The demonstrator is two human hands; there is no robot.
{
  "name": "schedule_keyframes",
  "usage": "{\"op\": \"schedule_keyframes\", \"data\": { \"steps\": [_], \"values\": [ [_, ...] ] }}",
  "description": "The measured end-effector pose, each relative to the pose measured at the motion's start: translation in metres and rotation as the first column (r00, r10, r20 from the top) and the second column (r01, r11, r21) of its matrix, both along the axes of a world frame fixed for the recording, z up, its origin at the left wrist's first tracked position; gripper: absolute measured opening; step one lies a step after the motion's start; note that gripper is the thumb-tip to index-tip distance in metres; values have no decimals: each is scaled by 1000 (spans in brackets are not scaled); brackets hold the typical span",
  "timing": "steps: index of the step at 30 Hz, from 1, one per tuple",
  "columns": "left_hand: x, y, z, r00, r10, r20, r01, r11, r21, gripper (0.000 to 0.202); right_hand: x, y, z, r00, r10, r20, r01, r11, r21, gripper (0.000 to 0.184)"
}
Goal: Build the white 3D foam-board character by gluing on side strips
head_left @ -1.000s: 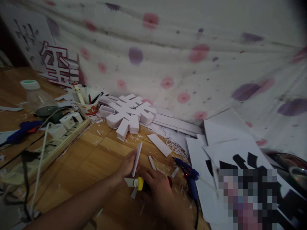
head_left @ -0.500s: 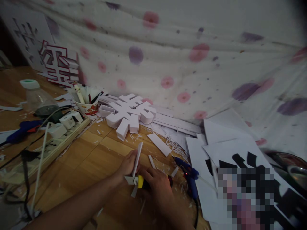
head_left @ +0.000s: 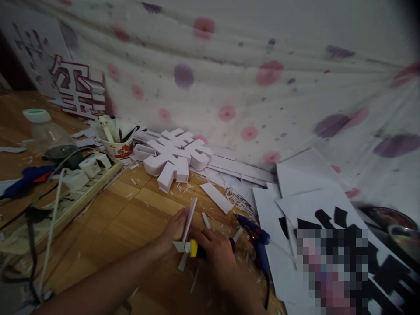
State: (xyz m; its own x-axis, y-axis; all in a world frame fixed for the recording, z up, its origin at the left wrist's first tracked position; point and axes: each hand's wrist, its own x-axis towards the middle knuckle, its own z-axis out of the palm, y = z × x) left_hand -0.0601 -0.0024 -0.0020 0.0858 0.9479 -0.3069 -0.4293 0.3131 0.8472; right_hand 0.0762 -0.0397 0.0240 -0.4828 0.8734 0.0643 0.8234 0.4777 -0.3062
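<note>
My left hand [head_left: 177,226] is closed on a thin white board strip [head_left: 189,220], which stands on edge and slants up and away from me. My right hand [head_left: 215,250] is wrapped round a utility knife [head_left: 194,248] with a yellow front and a black handle. Its broad blade [head_left: 179,247] points left and lies across the lower part of the strip; whether it cuts in cannot be made out. Just right of my right hand, a blue glue gun [head_left: 254,232] rests with a small red light showing.
Beyond my hands lies a white built-up character [head_left: 173,155]. At left are a power strip [head_left: 70,197], a second blue glue gun [head_left: 28,179], a bottle [head_left: 49,135] and a cup of pens [head_left: 118,146]. White sheets [head_left: 305,179] lie at right. Shavings litter the wooden table [head_left: 121,214].
The strip has turned slightly, its upper end tilting a little right, and its lower end now shows more below the blade. Both hands keep their holds. The whole view has shifted slightly.
</note>
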Motion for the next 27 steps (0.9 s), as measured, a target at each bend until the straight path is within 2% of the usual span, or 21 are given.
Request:
{"op": "schedule_keyframes", "data": {
  "steps": [3, 7, 13, 18, 23, 27],
  "values": [
    [0, -2, 1, 1000, -12, 12, 12, 1000, 1, 40, -1, 2, -1, 1000, -7, -2, 7, 999, 35, 24],
    [2, -7, 4, 996, -71, 50, 72, 997, -15, 39, 4, 7, -3, 997, -73, 23, 72, 995, 71, 27],
    [1, -8, 0, 992, -96, 80, 99, 994, -36, 40, 4, 6, -5, 1000, -3, -8, 3, 997, 79, 26],
    [2, -10, 5, 974, -192, 119, 201, 977, -71, 45, 6, 8, -5, 996, -89, -12, 90, 991, 94, 19],
    [3, -12, 11, 982, -147, 116, 152, 988, -36, 48, 3, 2, -6, 999, -20, -24, 23, 996, 87, 20],
    [2, -11, 9, 964, -228, 135, 238, 969, -63, 44, 7, 9, -8, 995, -99, 3, 97, 986, 137, 19]
  ]
}}
